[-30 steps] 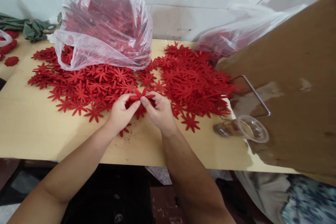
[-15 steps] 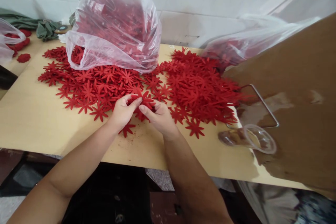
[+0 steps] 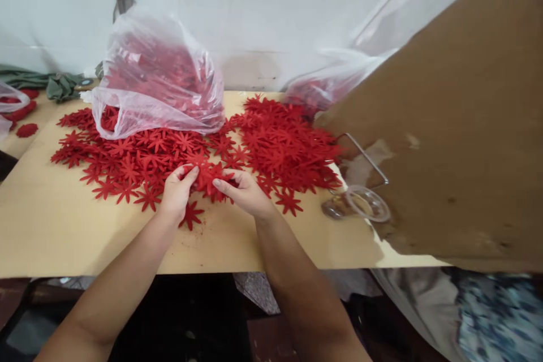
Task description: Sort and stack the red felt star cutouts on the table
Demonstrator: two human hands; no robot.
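Note:
Between my two hands, above the front of the piles, is a red flower-shaped cutout (image 3: 208, 175) with narrow petals. My left hand (image 3: 177, 189) pinches its left side between thumb and fingers. On the other side my right hand (image 3: 245, 191) is closed with the thumb on top and red petals at its fingertips. Whether one piece or several layers are held cannot be made out against the red behind. A single loose cutout (image 3: 192, 215) lies just below my left hand. Heaps of the same cutouts spread to the left (image 3: 129, 167) and right (image 3: 284, 144).
A clear plastic bag (image 3: 161, 73) full of red pieces stands behind the left heap, another bag (image 3: 322, 85) at the back right. A brown board (image 3: 458, 141) with a wire handle (image 3: 367, 158) rises on the right, beside a tipped clear plastic cup (image 3: 369, 203). Green cloth (image 3: 63, 86) lies far left.
My head view has shifted, so the table's contents sit further left and look smaller. My hands have moved slightly apart, with more of the red cutout showing between them.

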